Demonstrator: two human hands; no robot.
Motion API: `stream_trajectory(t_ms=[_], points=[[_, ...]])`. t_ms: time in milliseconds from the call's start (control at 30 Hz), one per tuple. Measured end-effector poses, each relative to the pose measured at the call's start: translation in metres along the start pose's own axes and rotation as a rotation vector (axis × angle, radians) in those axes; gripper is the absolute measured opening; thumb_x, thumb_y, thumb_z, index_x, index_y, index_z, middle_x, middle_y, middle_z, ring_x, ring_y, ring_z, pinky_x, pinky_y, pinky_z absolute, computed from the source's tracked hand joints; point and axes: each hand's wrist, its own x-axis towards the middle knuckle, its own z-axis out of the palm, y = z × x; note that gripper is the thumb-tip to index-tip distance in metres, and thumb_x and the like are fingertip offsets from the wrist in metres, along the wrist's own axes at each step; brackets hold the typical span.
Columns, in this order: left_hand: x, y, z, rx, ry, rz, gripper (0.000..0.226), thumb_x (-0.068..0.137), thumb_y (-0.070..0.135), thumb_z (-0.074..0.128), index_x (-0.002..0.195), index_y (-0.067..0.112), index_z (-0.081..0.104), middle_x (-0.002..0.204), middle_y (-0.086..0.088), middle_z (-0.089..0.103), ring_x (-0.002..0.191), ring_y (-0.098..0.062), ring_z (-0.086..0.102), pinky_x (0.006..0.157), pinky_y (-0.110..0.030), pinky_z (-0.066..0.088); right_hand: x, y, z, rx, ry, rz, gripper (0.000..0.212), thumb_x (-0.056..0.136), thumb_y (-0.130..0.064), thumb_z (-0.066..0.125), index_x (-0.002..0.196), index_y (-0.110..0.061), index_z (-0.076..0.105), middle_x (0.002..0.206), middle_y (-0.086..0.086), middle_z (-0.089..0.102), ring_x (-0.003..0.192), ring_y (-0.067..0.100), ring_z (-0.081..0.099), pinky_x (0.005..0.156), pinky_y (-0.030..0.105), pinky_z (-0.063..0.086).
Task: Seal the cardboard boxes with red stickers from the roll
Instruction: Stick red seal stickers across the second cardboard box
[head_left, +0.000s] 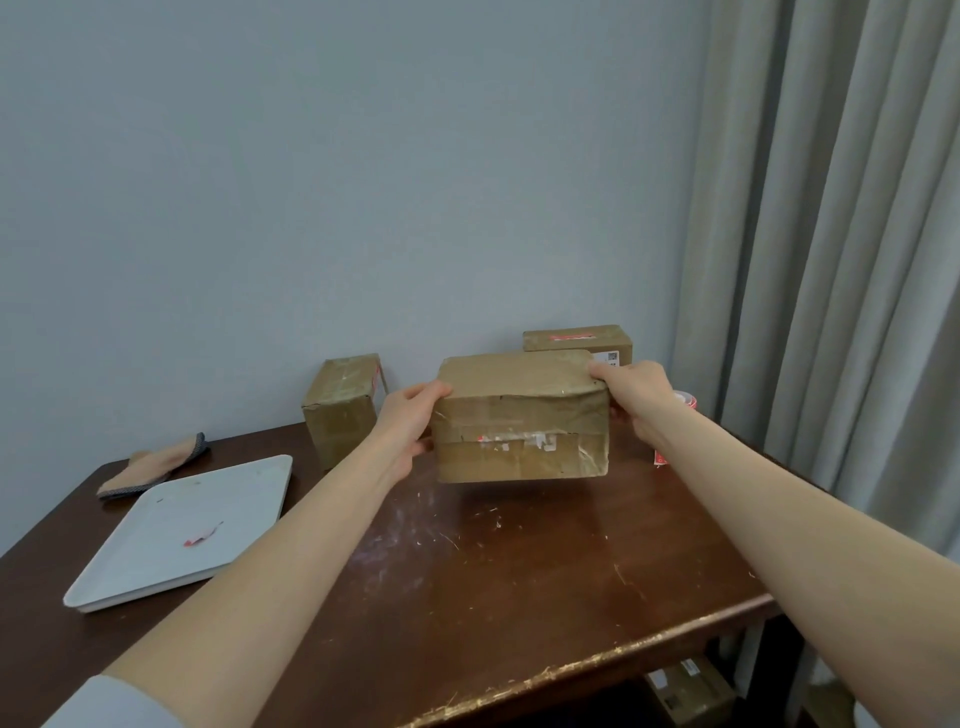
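A brown cardboard box (521, 421) hangs above the dark wooden table (467, 582), its front face showing torn label remnants. My left hand (410, 428) grips its left end and my right hand (634, 397) grips its right end, thumb on the top edge. Behind it at the wall lies a flat box (576, 340) with a red sticker on top. A smaller upright box (340, 410) stands to the left, with a bit of red on its right side. The red sticker roll (685, 399) peeks out behind my right wrist, a loose strip hanging below.
A white tray (182, 535) with a red scrap on it lies at the left, a folded tan cloth (156, 465) behind it. A grey curtain (831, 260) hangs at the right. More boxes (691, 691) sit under the table.
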Motion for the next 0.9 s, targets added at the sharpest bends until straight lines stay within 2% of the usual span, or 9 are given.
stream_trajectory(t_ms=[100,167,300,400,500,600,667,800,900], points=[[0.005,-0.001,-0.001,-0.025,0.009,0.003,0.026,0.091,0.016,0.056,0.117,0.015,0.061,0.100,0.000,0.064,0.090,-0.015,0.059,0.085,-0.033,0.051,0.002,0.006,0.001,0.034,-0.038,-0.021,0.015,0.083,-0.020,0.070,0.071,-0.014,0.063,0.065,0.001,0.057,0.056,0.016,0.047,0.052,0.027,0.040],[0.008,-0.004,-0.001,-0.046,0.009,0.013,0.033,0.091,0.009,0.053,0.123,0.016,0.060,0.105,-0.001,0.064,0.092,-0.016,0.059,0.089,-0.035,0.051,0.002,0.011,0.002,0.039,-0.057,-0.022,0.002,0.085,-0.018,0.069,0.083,-0.018,0.068,0.078,0.001,0.064,0.068,0.018,0.054,0.054,0.026,0.042],[0.008,-0.007,0.001,-0.048,0.022,0.027,0.034,0.092,0.004,0.050,0.123,0.014,0.061,0.102,-0.001,0.065,0.091,-0.017,0.060,0.092,-0.038,0.051,0.005,0.019,0.004,0.066,-0.073,-0.003,0.028,0.085,-0.013,0.070,0.112,-0.011,0.069,0.105,0.002,0.068,0.098,0.020,0.063,0.087,0.032,0.053],[0.007,-0.003,0.002,-0.048,0.038,0.034,0.023,0.091,0.017,0.057,0.113,0.017,0.065,0.091,0.002,0.065,0.081,-0.014,0.059,0.084,-0.033,0.049,0.002,0.013,0.005,0.121,-0.099,0.012,0.023,0.084,-0.018,0.072,0.106,-0.015,0.067,0.101,0.000,0.065,0.101,0.020,0.061,0.095,0.035,0.049],[0.008,0.006,0.002,-0.058,0.025,0.053,0.008,0.089,0.031,0.060,0.093,0.024,0.063,0.095,0.004,0.067,0.088,-0.013,0.061,0.088,-0.035,0.048,0.002,0.004,0.007,0.179,-0.119,-0.005,0.032,0.083,-0.028,0.073,0.112,-0.017,0.065,0.102,-0.004,0.064,0.090,0.011,0.061,0.086,0.032,0.048],[0.013,0.011,0.001,-0.009,0.021,0.067,0.031,0.079,0.048,0.066,0.101,0.025,0.066,0.121,0.003,0.061,0.107,-0.015,0.059,0.095,-0.040,0.048,0.002,-0.003,0.007,0.227,-0.153,-0.044,0.032,0.084,-0.027,0.071,0.115,-0.018,0.065,0.092,-0.010,0.064,0.080,0.002,0.058,0.071,0.024,0.045],[0.023,0.009,-0.001,0.034,0.047,0.059,0.038,0.065,0.057,0.071,0.094,0.033,0.071,0.135,0.002,0.052,0.113,-0.018,0.057,0.094,-0.042,0.050,0.001,-0.005,0.008,0.223,-0.150,-0.072,0.023,0.085,-0.020,0.070,0.107,-0.021,0.067,0.089,-0.008,0.067,0.076,0.004,0.060,0.063,0.020,0.045],[0.022,0.013,0.001,0.076,0.043,0.053,0.011,0.085,0.039,0.063,0.089,0.029,0.065,0.107,-0.002,0.066,0.101,-0.021,0.062,0.093,-0.041,0.051,0.006,-0.004,0.009,0.137,-0.043,-0.121,0.031,0.083,-0.014,0.071,0.113,-0.016,0.070,0.092,-0.004,0.069,0.077,0.008,0.062,0.065,0.019,0.046],[0.023,0.013,0.005,0.107,0.046,0.059,0.016,0.089,0.033,0.059,0.099,0.021,0.064,0.098,-0.003,0.067,0.088,-0.020,0.063,0.081,-0.035,0.051,0.006,-0.008,0.007,0.009,0.042,-0.105,0.028,0.083,-0.022,0.070,0.111,-0.020,0.071,0.092,-0.005,0.067,0.083,0.013,0.057,0.074,0.024,0.044]])
